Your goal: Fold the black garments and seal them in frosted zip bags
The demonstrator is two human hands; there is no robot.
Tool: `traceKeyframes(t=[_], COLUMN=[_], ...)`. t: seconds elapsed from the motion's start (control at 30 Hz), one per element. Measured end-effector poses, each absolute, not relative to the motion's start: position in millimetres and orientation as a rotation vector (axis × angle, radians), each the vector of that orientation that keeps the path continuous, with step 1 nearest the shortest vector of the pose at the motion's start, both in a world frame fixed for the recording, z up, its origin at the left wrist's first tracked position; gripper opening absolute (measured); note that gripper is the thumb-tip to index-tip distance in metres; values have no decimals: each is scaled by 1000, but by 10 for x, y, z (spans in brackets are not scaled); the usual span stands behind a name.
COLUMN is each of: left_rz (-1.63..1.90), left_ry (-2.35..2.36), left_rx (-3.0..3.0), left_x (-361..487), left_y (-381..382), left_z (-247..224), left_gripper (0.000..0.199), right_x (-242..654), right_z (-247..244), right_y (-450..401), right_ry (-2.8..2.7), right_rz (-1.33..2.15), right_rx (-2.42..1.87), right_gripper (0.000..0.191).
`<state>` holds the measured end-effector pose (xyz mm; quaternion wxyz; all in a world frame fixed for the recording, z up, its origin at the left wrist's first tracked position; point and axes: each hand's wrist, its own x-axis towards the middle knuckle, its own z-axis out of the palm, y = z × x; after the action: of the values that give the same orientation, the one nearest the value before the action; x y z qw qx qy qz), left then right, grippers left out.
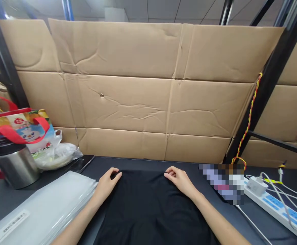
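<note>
A black cloth garment lies flat on the dark table top, its far edge running between my hands. My left hand sits on the far left part of the garment, fingers curled and pinching the fabric. My right hand does the same at the far right part. Both forearms reach in from the bottom of the view. The near end of the garment runs out of the picture.
Left of the garment lie a stack of transparent plastic sleeves, a steel flask, a printed tote bag and a white plastic bag. A power strip with cables sits right. Cardboard sheets stand behind the table.
</note>
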<state>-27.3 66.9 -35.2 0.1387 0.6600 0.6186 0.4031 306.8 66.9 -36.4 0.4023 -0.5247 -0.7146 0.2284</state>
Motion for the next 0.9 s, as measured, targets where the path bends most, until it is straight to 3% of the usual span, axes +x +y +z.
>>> traceKeyframes(t=[0.4, 0.63, 0.9], left_rz=[1220, 1159, 443], left_ry=[1678, 1504, 1181], left_rx=[2010, 2071, 2585], left_x=[-192, -321, -649], left_y=[604, 470, 36], left_z=[-257, -92, -74], left_gripper=[22, 21, 46], right_x=[3056, 3057, 3172], right_z=[-312, -38, -104], right_y=[656, 446, 33], right_ry=[-1818, -1885, -2251], right_rz=[534, 552, 351], right_rx=[-1250, -1135, -1112], right_gripper=[14, 13, 28])
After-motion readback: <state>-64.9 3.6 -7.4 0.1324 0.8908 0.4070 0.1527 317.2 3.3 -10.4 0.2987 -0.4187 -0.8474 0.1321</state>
